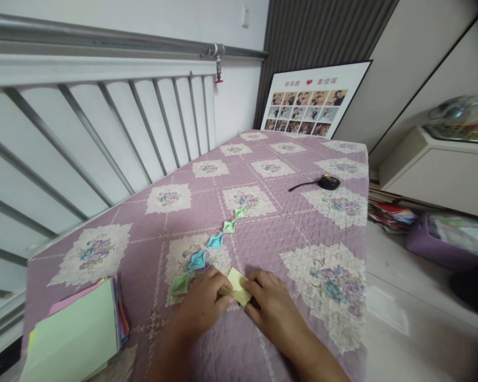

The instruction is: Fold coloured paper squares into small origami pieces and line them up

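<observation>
A small folded piece of pale yellow paper (239, 285) is held between both hands, low over the quilted cover. My left hand (205, 302) pinches its left side between thumb and fingers. On the right side, my right hand (269, 300) grips it the same way, with the fingertips partly hidden behind the paper. Beyond my left hand runs a slanting row of folded paper pieces: a green one (180, 285) closest to the hand, two blue ones, the nearer blue piece (197, 260) and the farther blue piece (215, 241), then two light green ones (229, 227) toward the back.
A stack of coloured paper (75, 329) lies at the front left of the purple floral cover (258, 249). A black tape measure (329, 182) with a strap rests at the back right. A white radiator (115, 132) borders the left; a purple bin (446, 249) stands on the floor.
</observation>
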{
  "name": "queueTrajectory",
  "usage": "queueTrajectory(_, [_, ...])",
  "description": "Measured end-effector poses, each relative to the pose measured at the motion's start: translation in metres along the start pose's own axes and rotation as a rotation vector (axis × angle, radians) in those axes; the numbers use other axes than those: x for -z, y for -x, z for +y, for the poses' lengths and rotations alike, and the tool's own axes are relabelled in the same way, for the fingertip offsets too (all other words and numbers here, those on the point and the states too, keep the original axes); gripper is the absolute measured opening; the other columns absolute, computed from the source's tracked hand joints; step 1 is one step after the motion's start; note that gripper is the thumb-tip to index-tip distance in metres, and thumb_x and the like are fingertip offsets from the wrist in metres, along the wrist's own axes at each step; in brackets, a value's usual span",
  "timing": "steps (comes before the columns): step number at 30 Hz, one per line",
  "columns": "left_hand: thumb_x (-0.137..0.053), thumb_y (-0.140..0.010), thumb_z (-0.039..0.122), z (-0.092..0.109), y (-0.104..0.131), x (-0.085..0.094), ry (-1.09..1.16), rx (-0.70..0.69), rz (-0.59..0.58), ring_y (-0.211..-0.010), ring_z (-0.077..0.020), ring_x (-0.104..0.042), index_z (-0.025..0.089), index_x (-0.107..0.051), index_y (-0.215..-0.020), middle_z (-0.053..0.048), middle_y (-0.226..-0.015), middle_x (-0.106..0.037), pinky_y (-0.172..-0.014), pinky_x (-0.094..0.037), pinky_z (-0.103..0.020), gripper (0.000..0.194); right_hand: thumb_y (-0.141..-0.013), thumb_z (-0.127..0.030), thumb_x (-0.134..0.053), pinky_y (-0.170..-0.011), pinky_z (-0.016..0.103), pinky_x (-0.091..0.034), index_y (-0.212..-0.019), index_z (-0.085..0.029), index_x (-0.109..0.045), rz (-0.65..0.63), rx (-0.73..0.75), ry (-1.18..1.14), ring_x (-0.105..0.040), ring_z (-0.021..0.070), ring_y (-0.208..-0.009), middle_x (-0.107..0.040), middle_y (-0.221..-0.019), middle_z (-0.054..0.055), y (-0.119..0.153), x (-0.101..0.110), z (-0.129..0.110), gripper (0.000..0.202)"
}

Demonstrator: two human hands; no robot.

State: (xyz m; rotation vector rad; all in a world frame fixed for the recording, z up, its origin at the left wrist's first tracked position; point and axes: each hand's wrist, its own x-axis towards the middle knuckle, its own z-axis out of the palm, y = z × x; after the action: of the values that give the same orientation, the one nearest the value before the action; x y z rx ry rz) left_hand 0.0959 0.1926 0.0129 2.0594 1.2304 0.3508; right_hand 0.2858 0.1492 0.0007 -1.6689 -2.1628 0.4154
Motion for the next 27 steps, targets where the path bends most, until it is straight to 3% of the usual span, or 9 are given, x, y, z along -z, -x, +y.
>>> queueTrajectory(6, [-0.064,-0.068,0.018,0.002,0.000,-0.004,-0.056,-0.005,0.017,-0.096,-0.0189,-0.052,0.023,-0.060,-0.095,-0.001,-0.100,-0.056,-0.083,-0.036,-0.030,0.028,-0.078,-0.013,-0.060,-0.080,0.036,-0.039,-0.092,-0.022,-0.065,0.045,-0.012,0.092,-0.051,0.0227,-0.093,-0.060,-0.095,0.006,-0.004,-0.013,-0.001,0.018])
queueTrajectory(14, [-0.048,-0.080,0.007,0.000,-0.008,-0.014,-0.179,-0.116,0.183,-0.090,-0.0186,-0.050,0.022,-0.067,-0.083,-0.003,-0.090,-0.058,-0.082,-0.038,-0.032,0.024,-0.079,-0.015,-0.062,-0.077,0.035,-0.040,-0.092,-0.022,-0.065,0.080,-0.002,0.127,-0.053,0.0228,-0.089,-0.062,-0.092,0.005,-0.004,-0.012,-0.003,0.015])
queueTrajectory(21, [-0.048,-0.082,0.010,0.010,-0.006,-0.011,0.007,-0.260,0.322,-0.089,-0.0179,-0.053,0.020,-0.066,-0.084,-0.003,-0.089,-0.061,-0.083,-0.039,-0.033,0.020,-0.082,-0.013,-0.055,-0.071,0.033,-0.041,-0.095,-0.020,-0.065,0.192,0.035,0.018,-0.054,0.0205,-0.079,-0.060,-0.081,0.005,-0.002,-0.011,-0.004,0.017])
queueTrajectory(23, [-0.050,-0.082,0.014,0.012,-0.005,-0.012,0.137,-0.209,0.346,-0.090,-0.0177,-0.055,0.020,-0.065,-0.088,-0.003,-0.091,-0.062,-0.084,-0.040,-0.032,0.018,-0.085,-0.016,-0.050,-0.067,0.030,-0.041,-0.086,-0.018,-0.065,0.211,0.016,-0.106,-0.054,0.0188,-0.075,-0.059,-0.078,0.005,-0.002,-0.011,-0.006,0.015])
queueTrajectory(27, [-0.057,-0.077,0.019,0.010,-0.006,-0.017,0.434,0.036,0.311,-0.087,-0.0179,-0.058,0.021,-0.061,-0.100,-0.003,-0.096,-0.064,-0.081,-0.043,-0.031,0.024,-0.086,-0.024,-0.048,-0.062,0.026,-0.041,-0.072,-0.017,-0.061,0.139,-0.111,-0.488,-0.054,0.0156,-0.068,-0.059,-0.073,0.003,-0.003,-0.005,-0.015,0.021])
